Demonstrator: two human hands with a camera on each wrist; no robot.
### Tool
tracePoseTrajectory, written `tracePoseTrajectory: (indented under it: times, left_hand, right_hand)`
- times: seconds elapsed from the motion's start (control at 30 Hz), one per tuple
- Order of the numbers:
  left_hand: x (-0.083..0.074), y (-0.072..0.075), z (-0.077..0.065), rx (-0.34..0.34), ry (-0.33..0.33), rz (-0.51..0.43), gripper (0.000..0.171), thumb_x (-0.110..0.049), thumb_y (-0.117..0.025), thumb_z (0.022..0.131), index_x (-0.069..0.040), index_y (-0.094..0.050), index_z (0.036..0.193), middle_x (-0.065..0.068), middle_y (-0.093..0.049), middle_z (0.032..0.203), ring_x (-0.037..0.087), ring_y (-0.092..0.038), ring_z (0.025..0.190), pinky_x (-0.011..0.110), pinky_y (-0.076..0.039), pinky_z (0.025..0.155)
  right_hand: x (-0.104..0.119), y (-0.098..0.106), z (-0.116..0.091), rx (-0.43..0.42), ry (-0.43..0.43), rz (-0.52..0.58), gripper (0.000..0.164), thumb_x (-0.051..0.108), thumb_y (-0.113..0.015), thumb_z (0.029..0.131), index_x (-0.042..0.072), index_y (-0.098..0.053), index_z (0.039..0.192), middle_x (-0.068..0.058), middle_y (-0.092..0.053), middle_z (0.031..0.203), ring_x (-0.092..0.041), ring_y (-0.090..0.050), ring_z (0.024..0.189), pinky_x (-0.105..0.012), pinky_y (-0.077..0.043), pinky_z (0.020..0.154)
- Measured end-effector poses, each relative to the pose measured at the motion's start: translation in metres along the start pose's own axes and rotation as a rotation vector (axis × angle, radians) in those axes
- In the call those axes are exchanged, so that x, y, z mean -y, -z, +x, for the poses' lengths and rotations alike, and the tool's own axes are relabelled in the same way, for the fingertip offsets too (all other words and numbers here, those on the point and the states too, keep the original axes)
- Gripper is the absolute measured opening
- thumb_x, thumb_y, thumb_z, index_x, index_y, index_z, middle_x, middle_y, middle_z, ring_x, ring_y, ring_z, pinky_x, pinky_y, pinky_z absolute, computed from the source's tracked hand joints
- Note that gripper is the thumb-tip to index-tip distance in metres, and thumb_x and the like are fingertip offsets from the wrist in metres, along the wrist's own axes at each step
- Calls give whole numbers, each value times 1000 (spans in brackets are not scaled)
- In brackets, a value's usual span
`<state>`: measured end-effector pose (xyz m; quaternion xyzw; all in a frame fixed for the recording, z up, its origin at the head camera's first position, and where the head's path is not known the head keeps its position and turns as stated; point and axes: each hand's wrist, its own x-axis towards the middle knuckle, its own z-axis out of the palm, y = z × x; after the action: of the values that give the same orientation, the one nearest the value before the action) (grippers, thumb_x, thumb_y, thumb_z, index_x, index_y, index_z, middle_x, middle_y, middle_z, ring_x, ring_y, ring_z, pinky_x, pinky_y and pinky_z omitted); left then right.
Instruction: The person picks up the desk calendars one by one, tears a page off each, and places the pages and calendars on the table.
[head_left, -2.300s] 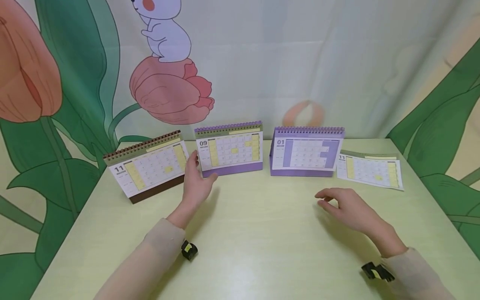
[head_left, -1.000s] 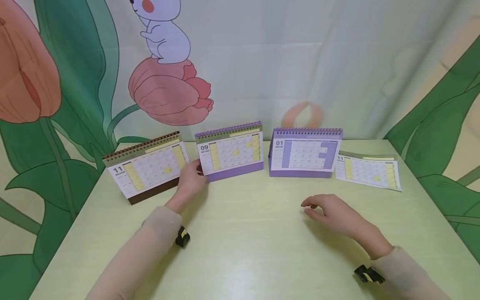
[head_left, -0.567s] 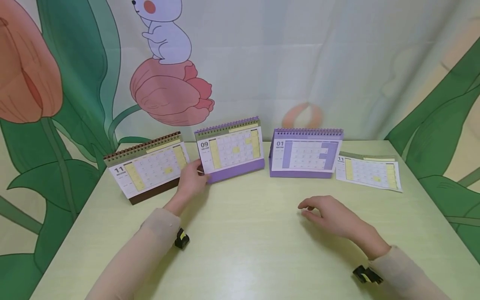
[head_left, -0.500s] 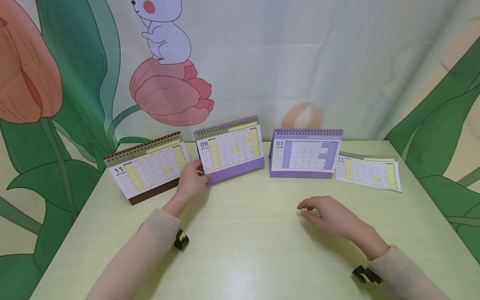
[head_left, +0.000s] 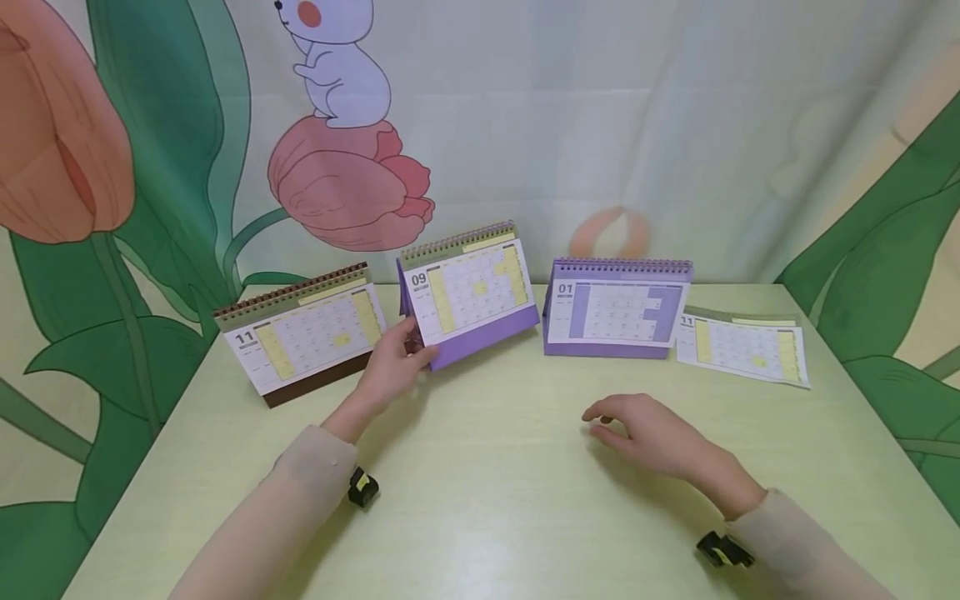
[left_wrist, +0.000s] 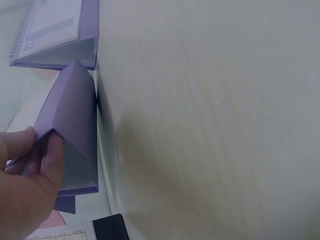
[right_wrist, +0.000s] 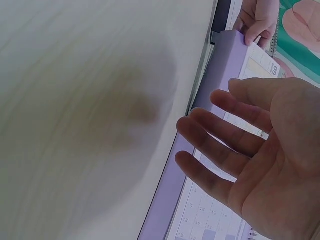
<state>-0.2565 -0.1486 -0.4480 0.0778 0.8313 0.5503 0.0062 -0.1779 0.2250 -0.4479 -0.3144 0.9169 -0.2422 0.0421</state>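
The calendar marked 09 (head_left: 480,292) has turned since the earlier frames, its right end now higher in the head view and its whole face on a steeper slant, while the right hand (head_left: 648,433) has come a little left and closer to the person. The left hand (head_left: 393,358), which was spread beside that calendar about two seconds ago, now pinches its lower left corner — thumb on the purple strip at the front, fingers tucked inside the folded stand, as the left wrist view shows. The 09 calendar is between the brown calendar (head_left: 303,337), marked 11, on its left and the purple calendar (head_left: 618,308), marked 01, on its right; whether its base is wholly off the table (head_left: 487,467) I cannot tell. The right hand grips nothing: its fingers are loosely bent and parted, over the table in front of the purple calendar and well apart from the left hand. A loose page (head_left: 742,346), also marked 11, lies just beside the purple calendar, near the right edge of the table. Both arms wear pale sleeves (head_left: 262,521), with a black gadget (head_left: 363,487) under each cuff. Behind everything hangs a curtain (head_left: 510,150) printed with big tulips, green leaves and a white animal (head_left: 348,83) sitting on a pink flower.
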Motion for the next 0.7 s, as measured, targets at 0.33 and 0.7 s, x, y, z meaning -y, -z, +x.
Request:
tracePoseTrajectory:
  times: [0.33,0.7]
  left_hand:
    - [-5,2,-6,-25,-10,-97,33,-1,-60,102,3,-56,135,18,-62,122,27,-59,105,36,-56,87]
    - [-15,7,-21,-20,13,-186,31,3,-59,102,6,-55,132,23,-65,121,29,-63,107,30,-57,86]
  right_hand:
    - [4,-2,9,8,53,-21,20,13,-67,100,5,-73,117,-2,-74,113,-17,-69,100,-43,-56,91]
    - [10,-3,14,23,60,-26,20,12,-66,100,5,-73,118,-3,-74,113,-17,-69,100,-43,-55,92]
